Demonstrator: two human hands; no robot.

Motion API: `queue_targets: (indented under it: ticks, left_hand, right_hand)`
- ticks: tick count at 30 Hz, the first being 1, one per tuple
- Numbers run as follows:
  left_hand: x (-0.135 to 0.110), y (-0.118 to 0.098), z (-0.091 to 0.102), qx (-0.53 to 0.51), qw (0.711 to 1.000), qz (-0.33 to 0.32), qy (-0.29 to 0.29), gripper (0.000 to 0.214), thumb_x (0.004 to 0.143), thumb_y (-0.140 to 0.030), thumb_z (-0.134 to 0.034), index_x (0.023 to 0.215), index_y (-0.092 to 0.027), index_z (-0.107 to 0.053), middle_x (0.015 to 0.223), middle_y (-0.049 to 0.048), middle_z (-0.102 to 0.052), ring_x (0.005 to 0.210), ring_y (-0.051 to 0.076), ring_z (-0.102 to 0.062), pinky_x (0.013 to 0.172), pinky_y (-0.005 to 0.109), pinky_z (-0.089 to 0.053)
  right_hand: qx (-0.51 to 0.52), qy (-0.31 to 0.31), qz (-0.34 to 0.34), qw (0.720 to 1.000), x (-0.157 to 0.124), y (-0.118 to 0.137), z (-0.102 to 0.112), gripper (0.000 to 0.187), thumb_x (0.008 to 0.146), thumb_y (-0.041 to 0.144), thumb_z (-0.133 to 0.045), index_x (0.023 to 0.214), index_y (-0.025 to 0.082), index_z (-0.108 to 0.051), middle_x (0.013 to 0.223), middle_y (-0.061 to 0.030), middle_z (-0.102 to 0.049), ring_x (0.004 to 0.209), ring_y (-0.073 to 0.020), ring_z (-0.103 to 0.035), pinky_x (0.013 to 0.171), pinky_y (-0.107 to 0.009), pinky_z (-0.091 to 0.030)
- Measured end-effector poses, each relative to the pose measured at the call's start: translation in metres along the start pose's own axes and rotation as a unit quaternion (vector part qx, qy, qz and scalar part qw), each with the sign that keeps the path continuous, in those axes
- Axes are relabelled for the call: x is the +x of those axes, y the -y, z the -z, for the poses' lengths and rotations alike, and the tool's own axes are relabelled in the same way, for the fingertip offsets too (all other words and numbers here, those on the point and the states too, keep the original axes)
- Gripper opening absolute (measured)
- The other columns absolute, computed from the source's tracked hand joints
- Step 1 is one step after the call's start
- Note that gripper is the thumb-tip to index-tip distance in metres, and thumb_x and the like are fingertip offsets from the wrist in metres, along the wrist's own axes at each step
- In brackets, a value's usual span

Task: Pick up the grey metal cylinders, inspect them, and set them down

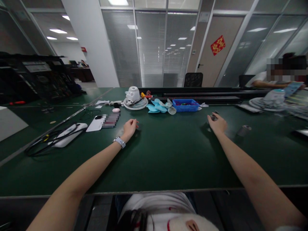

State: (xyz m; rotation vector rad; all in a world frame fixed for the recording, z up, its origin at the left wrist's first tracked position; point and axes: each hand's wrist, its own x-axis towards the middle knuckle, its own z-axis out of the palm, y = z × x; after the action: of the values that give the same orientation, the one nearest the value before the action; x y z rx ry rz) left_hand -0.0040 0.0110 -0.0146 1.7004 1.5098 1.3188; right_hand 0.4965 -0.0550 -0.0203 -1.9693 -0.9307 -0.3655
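Note:
My left hand (130, 129), a watch on its wrist, is just above or on the green table at left of centre. Its fingers are curled together, and whatever they may hold is hidden. Over the right side of the table, my right hand (218, 124) has thumb and fingers closed round a small dark, shiny metal part (213, 117); its kind is unclear. A grey metal cylinder (244, 130) lies to the right of that hand. Beyond and between my hands are light-blue fan blades (157, 106) and a white fan (133, 96) with a round grille.
A blue tray (185, 106) of small parts stands at the back, before long black rails (199, 94). On the left lie a white phone (96, 123), a white power strip-like block (69, 135) and black cables (36, 149). Another person (262, 80) works at far right beside fan parts (274, 98).

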Motion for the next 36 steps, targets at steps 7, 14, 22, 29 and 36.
queue_targets:
  ticks: [7,14,22,29,36]
  left_hand:
    - [-0.002,-0.004,0.001,-0.009,1.000,0.003,0.006,0.029,0.085,-0.042,-0.048,0.075,-0.020,-0.065,0.058,0.0008,-0.063,0.059,0.017,-0.061,0.060,0.026,-0.041]
    - [-0.003,-0.005,0.001,0.003,1.000,0.003,-0.002,0.031,0.087,-0.042,-0.046,0.080,-0.019,-0.065,0.062,0.0018,-0.065,0.063,0.018,-0.063,0.062,0.027,-0.043]
    - [-0.037,-0.061,-0.005,0.058,0.964,-0.236,0.108,0.034,0.088,-0.046,-0.056,0.109,-0.023,-0.070,0.112,0.0076,-0.071,0.100,0.023,-0.062,0.086,0.033,-0.049]
    - [-0.056,-0.078,-0.019,0.027,0.926,-0.283,0.247,0.024,0.088,-0.039,-0.058,0.102,-0.030,-0.075,0.112,0.0032,-0.073,0.108,0.023,-0.065,0.097,0.038,-0.049]
    - [-0.054,-0.088,-0.019,-0.009,0.952,-0.253,0.173,0.014,0.084,-0.032,-0.064,0.092,-0.025,-0.073,0.095,0.0039,-0.076,0.090,0.021,-0.070,0.083,0.034,-0.054]
  right_hand:
    - [0.017,0.031,-0.119,0.992,0.009,-0.013,-0.011,0.047,0.060,0.042,-0.079,0.096,0.016,-0.064,0.091,-0.0130,-0.071,0.087,-0.0297,-0.066,0.082,-0.043,-0.051]
    - [0.072,-0.005,-0.039,0.997,-0.009,0.026,-0.011,0.037,0.061,0.048,-0.075,0.077,0.021,-0.056,0.083,-0.0103,-0.071,0.079,-0.0262,-0.068,0.077,-0.040,-0.053]
    - [0.376,0.370,0.148,0.837,-0.150,0.171,-0.013,0.039,0.066,0.045,-0.079,0.084,0.020,-0.056,0.086,-0.0054,-0.072,0.075,-0.0187,-0.068,0.072,-0.034,-0.056]
    - [0.385,0.421,0.211,0.793,-0.182,0.182,-0.008,0.031,0.070,0.040,-0.077,0.087,0.021,-0.059,0.082,-0.0007,-0.070,0.079,-0.0183,-0.068,0.075,-0.033,-0.055]
    - [0.366,0.433,0.223,0.793,-0.183,0.181,-0.007,0.036,0.070,0.044,-0.078,0.093,0.021,-0.061,0.089,-0.0025,-0.071,0.080,-0.0186,-0.068,0.074,-0.033,-0.055]
